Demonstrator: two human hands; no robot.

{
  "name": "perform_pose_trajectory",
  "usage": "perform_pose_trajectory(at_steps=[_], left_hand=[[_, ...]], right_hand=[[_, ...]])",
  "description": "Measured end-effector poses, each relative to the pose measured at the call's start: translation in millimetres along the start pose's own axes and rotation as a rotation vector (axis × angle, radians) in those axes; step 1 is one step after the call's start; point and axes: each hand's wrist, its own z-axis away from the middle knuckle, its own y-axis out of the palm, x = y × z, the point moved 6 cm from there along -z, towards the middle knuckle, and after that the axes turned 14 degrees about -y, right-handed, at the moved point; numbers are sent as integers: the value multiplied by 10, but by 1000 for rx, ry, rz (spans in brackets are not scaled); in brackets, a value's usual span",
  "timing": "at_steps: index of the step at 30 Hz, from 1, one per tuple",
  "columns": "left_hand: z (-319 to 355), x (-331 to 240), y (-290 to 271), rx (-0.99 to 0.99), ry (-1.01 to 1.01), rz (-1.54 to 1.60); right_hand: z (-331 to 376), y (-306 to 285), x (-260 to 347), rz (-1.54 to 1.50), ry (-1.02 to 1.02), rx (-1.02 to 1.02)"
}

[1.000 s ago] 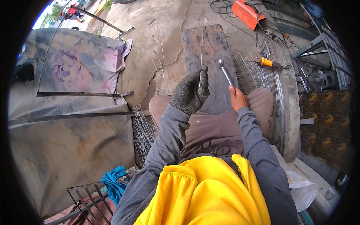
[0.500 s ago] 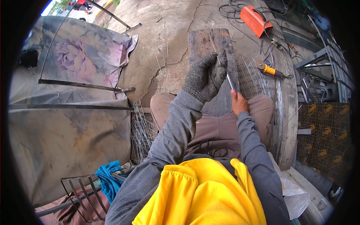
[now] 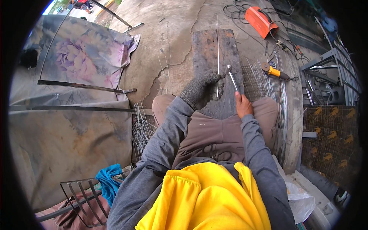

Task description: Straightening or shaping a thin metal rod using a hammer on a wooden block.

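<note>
My left hand (image 3: 205, 91), in a dark grey knit glove, is closed around a thin straight metal rod (image 3: 218, 46). The rod stretches from below the fingers up past the far end of a worn wooden board (image 3: 205, 50). In my bare right hand (image 3: 244, 106) is a hammer (image 3: 233, 81) with a slim metal handle and a small rounded head. That head is over the board, a little right of the rod and apart from it. My palm hides the lower end of the hammer.
Thin wire mesh and rods (image 3: 268, 90) lie to the right, with a yellow angle grinder (image 3: 276, 72) on them. Further off are an orange metal box (image 3: 260, 22) and tangled cables. Bent wire (image 3: 165, 67) rests on the concrete; a flower-patterned cloth (image 3: 76, 57) hangs at left.
My left hand has come down and left, and the rod now stands nearly straight over the board. The hammer's head, hidden before, now shows. My right hand has barely moved.
</note>
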Motion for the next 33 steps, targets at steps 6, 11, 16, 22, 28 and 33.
perform_pose_trajectory(at_steps=[6,11,16,22,28,33], left_hand=[[98,-289,-1411,-402,-180,-786],[157,-384,-2134,-417,-300,-940],[67,-237,-2609,-304,-257,-1306],[-76,-56,-2914,-366,-423,-1276],[-48,66,-2952,-391,-428,-1234],[-91,5,-2894,-402,-365,-1198]], right_hand=[[-19,-14,24,-13,2,-12],[4,-18,-10,-24,9,-34],[2,3,-22,-21,-93,-112],[35,-38,56,-45,-132,-195],[89,-285,580,-172,-214,-290],[22,-102,441,-22,-200,-240]])
